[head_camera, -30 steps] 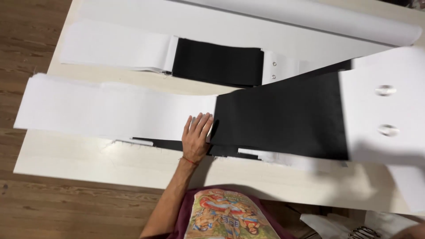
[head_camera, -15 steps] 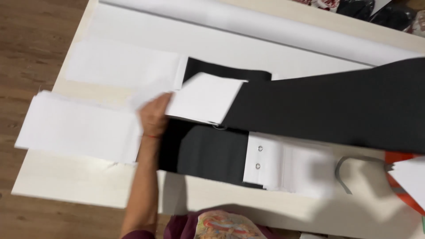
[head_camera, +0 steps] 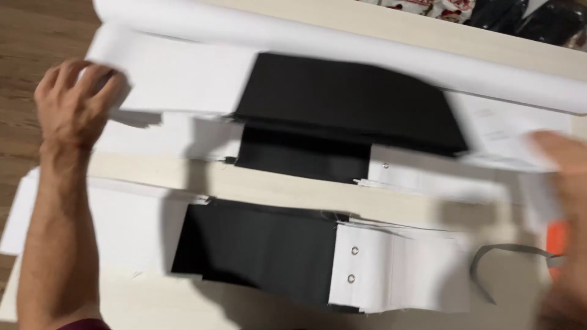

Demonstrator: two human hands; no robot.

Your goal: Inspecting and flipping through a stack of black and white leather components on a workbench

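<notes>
Pale worktop (head_camera: 275, 186) over wood floor: left hand (head_camera: 73, 101) pinches the far black-and-white fabric piece (head_camera: 342, 104) at its white left end; the blurred right hand (head_camera: 559, 156) seems to grip its right end. Laying it flat calls for even tension.

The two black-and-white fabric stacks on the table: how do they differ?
The far stack is held at both ends, by the left hand and the blurred right hand; the near stack lies untouched. The near stack shows two metal snaps on its white end, the far stack only one. Both have a black middle and white ends.
</notes>
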